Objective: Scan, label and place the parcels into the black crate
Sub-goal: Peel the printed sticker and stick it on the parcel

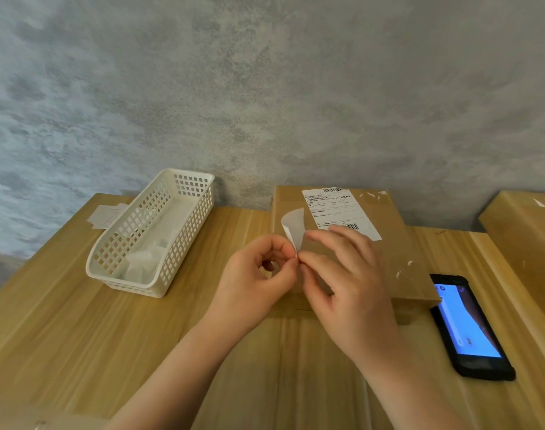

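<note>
A flat brown cardboard parcel (389,231) lies on the wooden table (78,321) against the wall, with a white printed shipping label (336,209) on its top. Over its near left corner both hands meet. My left hand (252,280) and my right hand (345,280) each pinch the lower corner of a small curled white label sheet (292,223), which stands up between the fingertips. The black crate is not in view.
A white perforated plastic basket (159,231) with crumpled white backing papers stands at the left. Loose white sheets (105,215) lie behind it. A black handheld scanner (469,327) with a lit blue screen lies right of the parcel. Another cardboard box (525,243) sits at far right.
</note>
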Demonstrator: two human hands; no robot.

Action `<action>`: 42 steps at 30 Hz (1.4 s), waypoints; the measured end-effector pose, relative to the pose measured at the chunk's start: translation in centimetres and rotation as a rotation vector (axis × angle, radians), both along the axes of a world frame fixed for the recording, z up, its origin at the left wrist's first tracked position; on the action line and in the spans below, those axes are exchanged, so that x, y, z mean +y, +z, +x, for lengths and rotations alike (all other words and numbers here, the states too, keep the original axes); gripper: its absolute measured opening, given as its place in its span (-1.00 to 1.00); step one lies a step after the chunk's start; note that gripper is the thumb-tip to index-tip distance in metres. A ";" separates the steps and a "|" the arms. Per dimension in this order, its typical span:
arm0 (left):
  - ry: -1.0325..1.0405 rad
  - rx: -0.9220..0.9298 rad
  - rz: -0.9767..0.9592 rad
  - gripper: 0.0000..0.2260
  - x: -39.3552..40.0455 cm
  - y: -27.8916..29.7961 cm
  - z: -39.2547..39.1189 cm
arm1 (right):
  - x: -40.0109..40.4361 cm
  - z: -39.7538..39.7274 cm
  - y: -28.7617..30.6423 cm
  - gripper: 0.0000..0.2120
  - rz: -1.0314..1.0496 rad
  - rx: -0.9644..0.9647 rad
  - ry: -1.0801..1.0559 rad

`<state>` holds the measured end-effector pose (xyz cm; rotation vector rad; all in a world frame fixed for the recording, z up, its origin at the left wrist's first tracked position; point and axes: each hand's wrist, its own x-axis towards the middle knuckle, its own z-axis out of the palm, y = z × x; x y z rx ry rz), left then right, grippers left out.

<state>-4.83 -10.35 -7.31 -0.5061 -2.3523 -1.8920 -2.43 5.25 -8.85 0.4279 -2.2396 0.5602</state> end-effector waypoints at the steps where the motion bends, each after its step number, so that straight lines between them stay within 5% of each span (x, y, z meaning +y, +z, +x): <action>1: -0.002 -0.001 0.026 -0.95 0.1 0.2 0.0 | -0.1 0.0 0.2 -0.87 -0.017 0.006 0.005; 24: -0.050 -0.067 0.050 -0.94 -1.6 0.4 -0.6 | -0.6 -0.7 1.7 -0.92 0.115 0.073 -0.012; 42: -0.052 -0.076 0.109 -0.91 -0.7 1.1 -0.5 | -0.2 -0.9 1.9 -0.93 -0.112 -0.016 0.070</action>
